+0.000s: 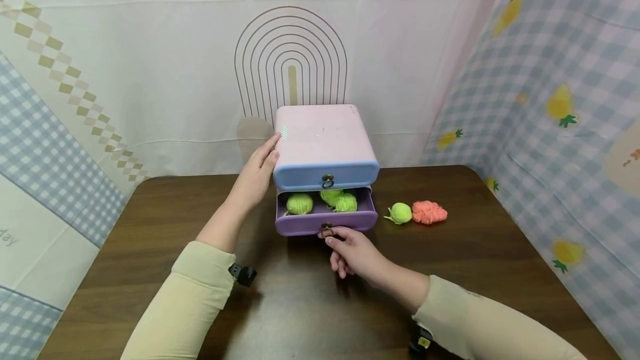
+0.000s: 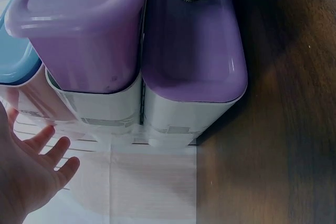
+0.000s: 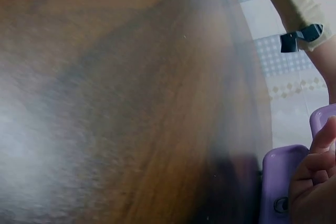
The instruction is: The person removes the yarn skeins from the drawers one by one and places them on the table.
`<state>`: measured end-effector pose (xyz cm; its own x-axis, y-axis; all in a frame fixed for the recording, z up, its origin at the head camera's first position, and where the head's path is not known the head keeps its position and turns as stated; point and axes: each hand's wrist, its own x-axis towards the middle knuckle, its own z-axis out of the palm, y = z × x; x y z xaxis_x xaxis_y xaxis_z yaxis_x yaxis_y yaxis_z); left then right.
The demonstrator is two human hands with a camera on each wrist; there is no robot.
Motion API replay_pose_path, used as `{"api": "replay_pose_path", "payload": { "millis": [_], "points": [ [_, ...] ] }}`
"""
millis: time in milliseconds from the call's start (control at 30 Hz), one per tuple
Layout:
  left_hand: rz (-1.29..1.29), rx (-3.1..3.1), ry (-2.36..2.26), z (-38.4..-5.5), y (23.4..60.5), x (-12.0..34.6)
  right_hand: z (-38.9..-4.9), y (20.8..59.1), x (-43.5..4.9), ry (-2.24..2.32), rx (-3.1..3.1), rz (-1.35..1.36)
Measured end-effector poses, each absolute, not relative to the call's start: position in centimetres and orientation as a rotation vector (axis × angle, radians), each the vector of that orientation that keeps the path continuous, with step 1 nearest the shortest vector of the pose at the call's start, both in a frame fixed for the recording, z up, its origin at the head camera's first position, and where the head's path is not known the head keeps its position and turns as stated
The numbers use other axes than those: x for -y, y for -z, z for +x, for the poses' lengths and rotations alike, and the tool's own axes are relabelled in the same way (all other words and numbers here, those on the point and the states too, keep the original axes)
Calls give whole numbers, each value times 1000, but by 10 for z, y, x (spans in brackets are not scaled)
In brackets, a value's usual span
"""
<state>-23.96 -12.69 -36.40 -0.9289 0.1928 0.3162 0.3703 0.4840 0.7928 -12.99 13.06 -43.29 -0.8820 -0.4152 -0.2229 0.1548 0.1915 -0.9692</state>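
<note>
A small drawer cabinet with a pink top (image 1: 322,135) stands at the back of the table. Its blue top drawer (image 1: 300,176) is closed, while the purple middle drawer (image 1: 300,226) is pulled out with green yarn balls (image 1: 300,203) inside. My right hand (image 1: 362,255) pinches the ring pull (image 1: 327,230) on that purple drawer's front. Against the cabinet's left side, my left hand (image 1: 254,178) rests with its fingers extended; the left wrist view shows them spread. Below is another purple drawer (image 2: 194,51), closed, in the left wrist view.
To the cabinet's right, a green yarn ball (image 1: 400,213) and a coral yarn bundle (image 1: 429,212) lie side by side on the dark wooden table (image 1: 300,315). A patterned cloth (image 1: 190,71) hangs right behind the cabinet.
</note>
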Motion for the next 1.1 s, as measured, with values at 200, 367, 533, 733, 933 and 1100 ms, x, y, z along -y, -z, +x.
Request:
{"api": "replay_pose_path", "payload": {
  "millis": [200,367,533,733,933,1100],
  "points": [
    [-477,2545,1433,-238,364,127,-118,435,-133,1714,-2017,-249],
    [-480,2542,1442,-238,363,127,-110,437,-135,1697,-2021,-252],
    [-480,2543,1440,-240,366,127,-104,437,-139,1703,-2012,-262],
    [-480,2544,1428,-240,366,127,-97,435,-143,1691,-1987,-244],
    [-487,2551,1414,-240,365,127,-93,436,-145,1700,-1975,-244],
    [-490,2544,1417,-240,365,127,-93,438,-146,1705,-1983,-269]
  ]
}}
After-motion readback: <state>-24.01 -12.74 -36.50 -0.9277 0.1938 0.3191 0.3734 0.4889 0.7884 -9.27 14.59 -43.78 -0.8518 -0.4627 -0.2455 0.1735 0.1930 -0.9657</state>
